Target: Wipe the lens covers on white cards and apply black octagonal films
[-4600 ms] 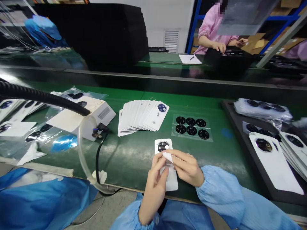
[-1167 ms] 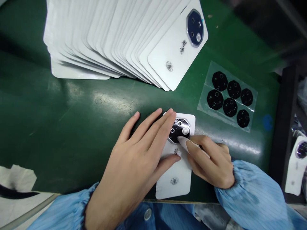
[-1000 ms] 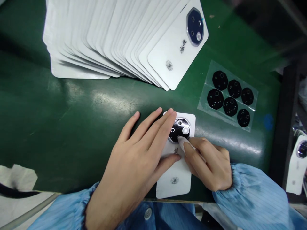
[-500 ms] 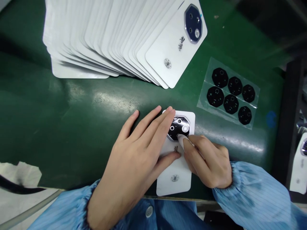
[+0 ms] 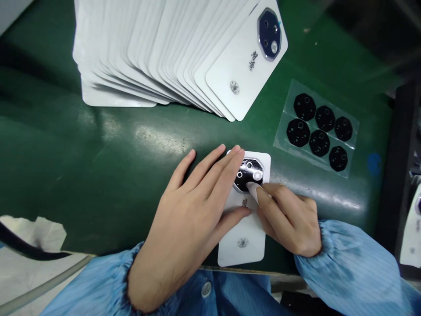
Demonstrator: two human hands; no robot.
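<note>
A white phone back cover [image 5: 244, 239] lies on the green belt near its front edge, its black octagonal camera plate [image 5: 249, 172] facing up. My left hand [image 5: 194, 206] lies flat on the cover's left side, fingers stretched out, fingertips touching the plate's left edge. My right hand [image 5: 287, 219] is curled, and its index finger, wrapped in a small white wipe [image 5: 252, 188], presses on the plate's lower right edge.
A fanned stack of white back covers [image 5: 171, 57] lies behind my hands, the top one showing a dark blue camera plate [image 5: 269, 33]. A clear sheet of several black octagonal stickers [image 5: 317, 129] lies to the right. A black tray edge [image 5: 397, 145] stands far right; a white rag [image 5: 36, 230] lies far left.
Since 4.6 s ago the view has closed in and the cover now lies flat under my left hand. In the last second the wiping fingertip has shifted slightly right along the plate's lower edge.
</note>
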